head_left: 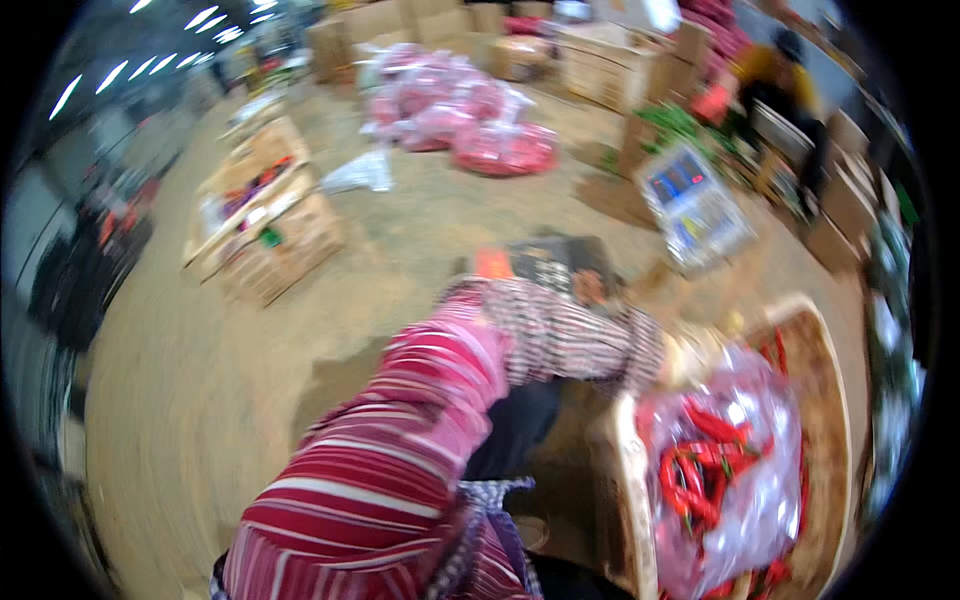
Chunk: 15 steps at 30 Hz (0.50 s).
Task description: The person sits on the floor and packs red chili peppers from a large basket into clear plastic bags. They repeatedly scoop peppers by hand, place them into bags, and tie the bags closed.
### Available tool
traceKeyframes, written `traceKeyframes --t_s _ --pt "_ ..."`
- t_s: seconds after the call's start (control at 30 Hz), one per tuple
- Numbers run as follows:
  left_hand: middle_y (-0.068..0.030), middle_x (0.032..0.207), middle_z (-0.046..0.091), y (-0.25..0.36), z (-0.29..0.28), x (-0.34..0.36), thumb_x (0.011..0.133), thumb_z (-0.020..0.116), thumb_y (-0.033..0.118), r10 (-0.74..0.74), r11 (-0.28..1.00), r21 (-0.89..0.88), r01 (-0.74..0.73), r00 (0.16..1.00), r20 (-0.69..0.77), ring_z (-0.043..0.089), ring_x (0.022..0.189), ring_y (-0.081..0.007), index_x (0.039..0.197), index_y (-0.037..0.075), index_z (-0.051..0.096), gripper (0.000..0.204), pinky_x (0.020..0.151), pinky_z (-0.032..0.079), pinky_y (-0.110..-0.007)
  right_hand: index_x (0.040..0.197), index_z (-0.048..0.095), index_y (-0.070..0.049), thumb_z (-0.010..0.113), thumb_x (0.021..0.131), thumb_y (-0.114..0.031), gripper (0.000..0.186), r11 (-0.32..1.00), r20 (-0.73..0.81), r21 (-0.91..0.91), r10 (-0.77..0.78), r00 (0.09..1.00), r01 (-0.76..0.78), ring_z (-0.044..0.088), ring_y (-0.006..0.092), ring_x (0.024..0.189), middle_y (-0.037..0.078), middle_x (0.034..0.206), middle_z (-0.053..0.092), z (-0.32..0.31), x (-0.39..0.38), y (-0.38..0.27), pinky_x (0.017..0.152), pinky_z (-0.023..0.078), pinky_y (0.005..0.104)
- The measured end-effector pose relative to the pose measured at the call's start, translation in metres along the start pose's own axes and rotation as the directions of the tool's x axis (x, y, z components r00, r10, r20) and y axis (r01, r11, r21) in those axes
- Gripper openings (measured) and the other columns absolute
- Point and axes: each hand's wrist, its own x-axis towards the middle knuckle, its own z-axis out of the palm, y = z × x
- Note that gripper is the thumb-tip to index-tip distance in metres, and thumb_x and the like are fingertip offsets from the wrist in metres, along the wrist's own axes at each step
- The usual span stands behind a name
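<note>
Concrete floor: a wide bare expanse fills the view from 6 through 9 o'clock to the centre, blurred by camera motion.

Wooden crate: at 4 o'clock, pale frame with a dark bed, loose red chillies lying along its far side. It bears the bag described below.

Heap of pink bagged goods: at 12 o'clock, on the floor, well apart from the crate. Open cardboard boxes stand at 10 o'clock; a weighing scale sits at 2 o'clock, with a seated person beyond it.

Left arm: a striped sleeve crosses from 6 o'clock toward the crate, ending in a checked cuff.

Clear plastic bag of red chillies: at 4 o'clock, resting in the crate, its gathered neck pointing to the near upper corner of the crate.

Left hand: gloved or pale, at the bag's neck and touching it. It appears closed around the gathered plastic, but blur prevents certainty on how tight the fingers are.

Right hand: not in view.

Judgement: the work in hand looks like handling the bag by its neck. Done properly, the grip should take the whole gathered neck, not a single fold, and the load should be lifted straight off the crate bed so thin plastic does not snag on the wooden rim and split.
</note>
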Motion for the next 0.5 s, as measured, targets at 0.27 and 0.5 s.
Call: traceKeyframes --t_s 0.27,0.5 --pt "-0.0052 0.081 0.059 -0.003 -0.098 0.004 0.084 0.052 0.018 -0.208 0.968 -0.064 0.241 0.922 0.327 0.055 0.072 -0.0119 0.099 -0.001 0.058 0.025 0.062 0.046 -0.027 0.085 0.058 -0.003 0.068 0.063 -0.015 0.027 0.845 -0.029 0.097 0.531 0.847 -0.526 0.054 0.0179 0.061 0.011 0.064 0.054 -0.036 0.006 0.002 0.056 0.044 0.0316" --pt "-0.0080 0.096 0.060 0.059 -0.120 0.016 0.087 0.052 0.017 -0.366 0.223 -0.766 0.603 0.780 0.508 0.058 0.083 -0.0146 0.105 -0.001 0.055 0.026 0.074 0.048 -0.027 0.105 0.055 -0.004 0.061 0.071 -0.001 0.034 0.379 -0.285 0.925 0.705 0.649 -0.005 0.058 0.0130 0.080 0.006 0.098 0.060 -0.101 -0.043 -0.065 0.069 0.048 0.0224"
